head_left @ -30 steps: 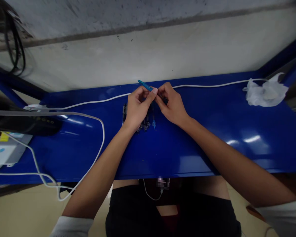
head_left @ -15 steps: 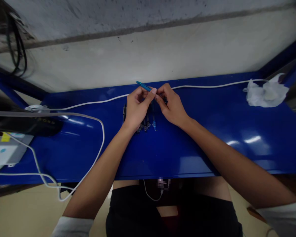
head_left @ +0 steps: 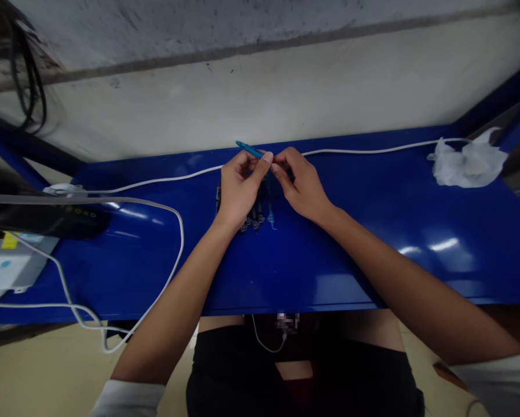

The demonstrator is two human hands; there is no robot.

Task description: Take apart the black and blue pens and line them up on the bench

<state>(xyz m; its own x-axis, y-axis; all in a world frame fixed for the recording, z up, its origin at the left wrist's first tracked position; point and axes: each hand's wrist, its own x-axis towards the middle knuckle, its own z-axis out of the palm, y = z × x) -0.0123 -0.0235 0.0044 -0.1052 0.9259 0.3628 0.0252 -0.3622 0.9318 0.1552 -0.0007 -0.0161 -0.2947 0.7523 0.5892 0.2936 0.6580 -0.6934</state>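
Note:
A blue pen (head_left: 248, 149) is held slanted above the table, its left end pointing up toward the wall. My left hand (head_left: 240, 188) pinches it between thumb and fingers. Against the left thumb, my right hand (head_left: 301, 184) is closed with its fingertips at the pen's right end, which they hide. Below the hands lie several dark pens with clear ends (head_left: 255, 222), partly covered by my left hand. Beside them lies a pen with a blue end (head_left: 271, 218).
The blue table (head_left: 295, 266) runs along a pale wall. A white cable (head_left: 164, 180) crosses behind my hands. Crumpled white plastic (head_left: 466, 165) lies at right. At left are a looped cable (head_left: 179, 231), a dark cylindrical object (head_left: 38, 217) and a white box (head_left: 17, 266).
The blue pen has shifted very slightly to the left and up with my left hand. My right hand stays almost in place, its fingertips still against the left thumb.

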